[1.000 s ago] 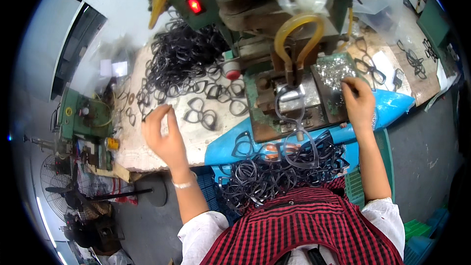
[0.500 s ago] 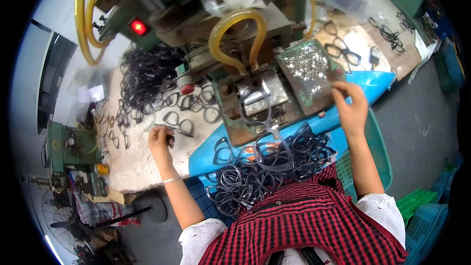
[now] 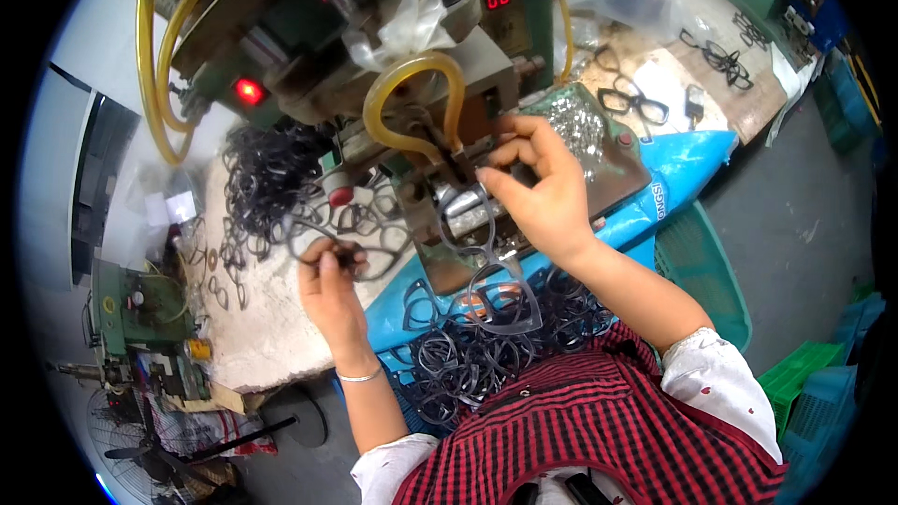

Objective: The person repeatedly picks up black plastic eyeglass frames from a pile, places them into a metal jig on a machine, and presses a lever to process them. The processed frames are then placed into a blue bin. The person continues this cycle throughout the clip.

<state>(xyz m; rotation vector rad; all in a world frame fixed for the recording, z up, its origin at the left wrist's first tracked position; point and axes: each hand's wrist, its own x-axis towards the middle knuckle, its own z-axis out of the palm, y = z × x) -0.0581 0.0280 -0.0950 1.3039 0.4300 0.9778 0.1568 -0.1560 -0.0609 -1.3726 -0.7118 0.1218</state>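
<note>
My left hand (image 3: pixel 335 295) is closed on a dark eyeglass frame (image 3: pixel 382 265), lifted a little over the pale tabletop and blurred by motion. Another eyeglass frame (image 3: pixel 505 301), greyish and see-through, sits in the metal jig (image 3: pixel 470 215) of a green press, one rim on the jig and the other hanging toward me. Right beside the jig is my right hand (image 3: pixel 552 192), fingers curled and thumb reaching to that frame's upper edge. Whatever its fingertips pinch is too small to make out. A yellow hose loop (image 3: pixel 376 112) hangs just above.
A heap of dark frames (image 3: pixel 440 365) lies in front of me by the blue plastic sheet (image 3: pixel 687 164). More frames (image 3: pixel 271 164) pile up at the left. Small shiny metal pieces (image 3: pixel 575 136) cover the plate right of the jig. A red button (image 3: pixel 340 196) sticks out near my left hand.
My right hand has moved left from the plate's edge to the jig. My left hand has taken up a frame from the table and moved slightly right with it.
</note>
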